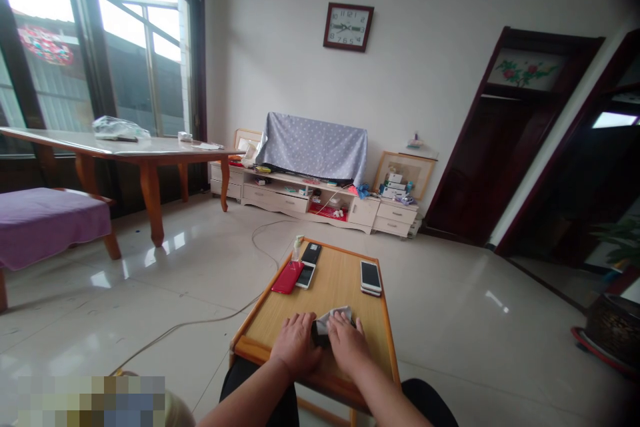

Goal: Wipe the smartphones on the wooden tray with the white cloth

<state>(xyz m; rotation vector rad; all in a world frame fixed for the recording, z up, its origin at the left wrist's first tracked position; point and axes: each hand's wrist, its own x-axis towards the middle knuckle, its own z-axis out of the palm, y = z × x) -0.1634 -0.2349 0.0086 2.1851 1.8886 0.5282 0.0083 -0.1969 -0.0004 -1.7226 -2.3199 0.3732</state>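
Dark, flat, phone-like thing point(320, 335) sits btwn the hands at the near end of a light-brown wooden tabletop point(340, 273). L hand point(295, 345) is at its left side; can't tell if the fingers close on it. R hand point(346, 339) lies over a crumpled pale-grey cloth point(341, 312), fingers stretched; can't tell if it grips. Farther up, left: glossy red phone point(287, 278) overlapping a white-framed phone point(306, 277), w/ a black phone point(311, 253) & small clear pump bottle point(297, 251) beyond. Right: white phone w/ dark screen point(371, 274), stacked.
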